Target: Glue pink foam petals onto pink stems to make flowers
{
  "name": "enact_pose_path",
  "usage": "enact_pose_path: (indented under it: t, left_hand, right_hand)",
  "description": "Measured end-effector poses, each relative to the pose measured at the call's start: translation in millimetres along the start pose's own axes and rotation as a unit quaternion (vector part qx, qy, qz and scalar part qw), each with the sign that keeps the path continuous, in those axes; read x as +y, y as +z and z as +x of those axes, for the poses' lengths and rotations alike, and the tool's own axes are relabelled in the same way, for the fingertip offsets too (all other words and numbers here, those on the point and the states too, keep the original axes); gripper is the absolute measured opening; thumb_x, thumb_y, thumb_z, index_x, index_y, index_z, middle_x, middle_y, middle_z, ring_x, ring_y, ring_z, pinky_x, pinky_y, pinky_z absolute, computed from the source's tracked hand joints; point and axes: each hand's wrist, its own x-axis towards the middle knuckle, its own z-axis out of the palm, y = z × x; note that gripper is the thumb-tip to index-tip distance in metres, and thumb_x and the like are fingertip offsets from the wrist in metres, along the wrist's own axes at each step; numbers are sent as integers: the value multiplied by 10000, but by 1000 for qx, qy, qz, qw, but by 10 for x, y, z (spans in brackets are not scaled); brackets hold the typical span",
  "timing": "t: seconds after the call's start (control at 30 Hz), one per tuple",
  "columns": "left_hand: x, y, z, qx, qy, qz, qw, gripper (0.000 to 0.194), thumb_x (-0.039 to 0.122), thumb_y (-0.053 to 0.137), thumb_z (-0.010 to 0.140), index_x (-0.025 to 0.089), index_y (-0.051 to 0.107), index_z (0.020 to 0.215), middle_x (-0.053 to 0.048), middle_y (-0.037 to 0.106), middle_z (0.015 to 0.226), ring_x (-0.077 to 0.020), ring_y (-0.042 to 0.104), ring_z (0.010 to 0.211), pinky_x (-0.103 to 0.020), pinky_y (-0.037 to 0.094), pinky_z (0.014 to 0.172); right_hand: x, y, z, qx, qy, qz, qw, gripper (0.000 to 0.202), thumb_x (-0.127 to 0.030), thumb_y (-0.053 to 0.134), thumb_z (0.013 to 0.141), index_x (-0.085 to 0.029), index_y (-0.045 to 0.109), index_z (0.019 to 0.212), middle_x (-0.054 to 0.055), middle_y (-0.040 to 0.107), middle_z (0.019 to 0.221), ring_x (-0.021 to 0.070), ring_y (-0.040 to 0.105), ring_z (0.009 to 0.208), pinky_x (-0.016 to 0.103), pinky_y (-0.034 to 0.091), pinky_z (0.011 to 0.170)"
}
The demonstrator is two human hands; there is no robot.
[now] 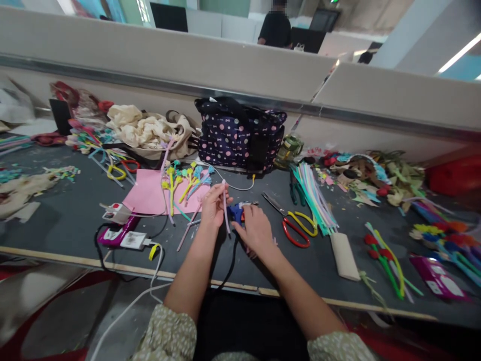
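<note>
In my left hand (213, 206) a lilac pipe cleaner (226, 213) stands nearly upright, pinched between thumb and fingers. Just to the right, my right hand (257, 228) is closed over a blue glue gun (236, 212), hiding part of it. A black cord (232, 258) runs from beneath that hand toward the table edge. Left of my hands, yellow and blue pipe-cleaner stems (172, 188) with tufted ends lie on a pink sheet (146, 189). Scissors (296, 223) with red and yellow handles lie open to the right of my right hand.
A dark dotted bag (236, 135) stands against the partition. Pastel pipe cleaners (313, 193) lie beside green-handled pliers (296, 188). A purple power strip (120, 234) with plugs and white cables sits left. Red flower stems (383, 255) are at right; a person (276, 27) is beyond the partition.
</note>
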Motion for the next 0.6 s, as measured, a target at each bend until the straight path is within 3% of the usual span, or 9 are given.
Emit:
enact_pose_path:
  t: [0.13, 0.27, 0.43, 0.6]
  left_hand:
    - [71, -13, -23, -70, 43, -66, 994, 271, 279, 816, 638, 138, 645, 796, 40, 539, 645, -48, 509, 550, -161, 470, 510]
    - [160, -14, -67, -136, 109, -95, 980, 284, 318, 821, 653, 149, 613, 746, 40, 509, 609, -43, 444, 501, -142, 359, 413]
    - [345, 94, -175, -159, 162, -102, 968, 261, 318, 813, 669, 164, 619, 751, 37, 499, 611, -52, 436, 498, -154, 347, 403]
    - [672, 183, -413, -173, 212, -136, 952, 234, 312, 804, 685, 156, 641, 747, 36, 464, 613, -51, 428, 512, -137, 354, 397]
  right_hand:
    - [-249, 69, -9, -13, 46, -91, 995, 424, -362, 647, 835, -129, 500, 1158, 162, 588, 1045, 291, 554, 941, 390, 422, 778]
    - [-356, 95, 37, -32, 81, -115, 990, 387, -320, 666, 817, -117, 514, 1109, 164, 613, 994, 291, 586, 912, 375, 435, 745]
    - [-384, 77, 89, -49, 102, -123, 986, 360, -306, 640, 827, -100, 511, 1093, 176, 648, 931, 291, 630, 857, 372, 450, 726]
    - [-333, 32, 119, -32, 101, -94, 990, 255, -217, 567, 834, -122, 522, 1066, 161, 654, 961, 269, 637, 870, 329, 467, 705]
